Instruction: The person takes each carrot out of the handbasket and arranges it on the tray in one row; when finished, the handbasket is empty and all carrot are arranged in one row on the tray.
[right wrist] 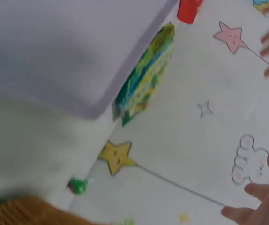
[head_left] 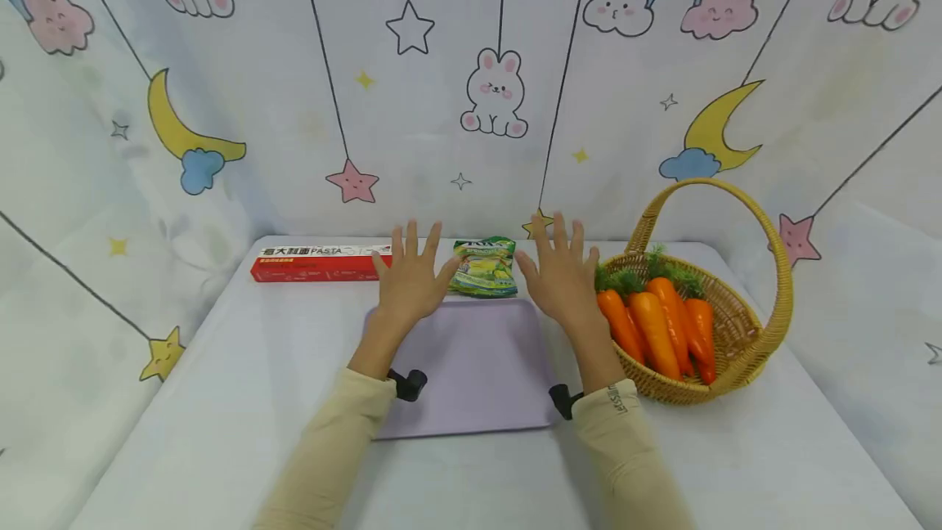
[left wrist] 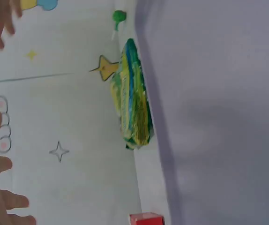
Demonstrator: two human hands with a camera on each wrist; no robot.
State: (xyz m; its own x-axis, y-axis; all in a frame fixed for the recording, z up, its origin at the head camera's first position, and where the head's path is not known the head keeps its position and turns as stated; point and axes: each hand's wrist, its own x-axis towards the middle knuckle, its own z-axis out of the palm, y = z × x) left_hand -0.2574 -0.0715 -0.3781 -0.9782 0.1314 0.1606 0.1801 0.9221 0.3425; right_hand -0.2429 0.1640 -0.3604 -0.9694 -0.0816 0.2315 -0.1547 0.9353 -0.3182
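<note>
Both hands are raised over a pale purple tray [head_left: 471, 366], fingers spread, with nothing in them. The left hand [head_left: 412, 283] is above the tray's left side, its fingers overlapping the right end of a red and white pasta box [head_left: 320, 265] in the head view. Over the tray's right side is the right hand [head_left: 562, 278], close to a wicker basket [head_left: 728, 321] of orange carrots [head_left: 658, 334]. Between the hands, behind the tray, lies a green and yellow bag [head_left: 484, 267]. Its crinkled side shows in the left wrist view, past the tray's rim.
The white table [head_left: 243, 399] ends at a cloth backdrop [head_left: 412, 121] printed with rabbits, stars and moons. The basket's tall handle [head_left: 783, 285] arches up on the right. A small green object [right wrist: 77, 186] shows near the table's far edge in the right wrist view.
</note>
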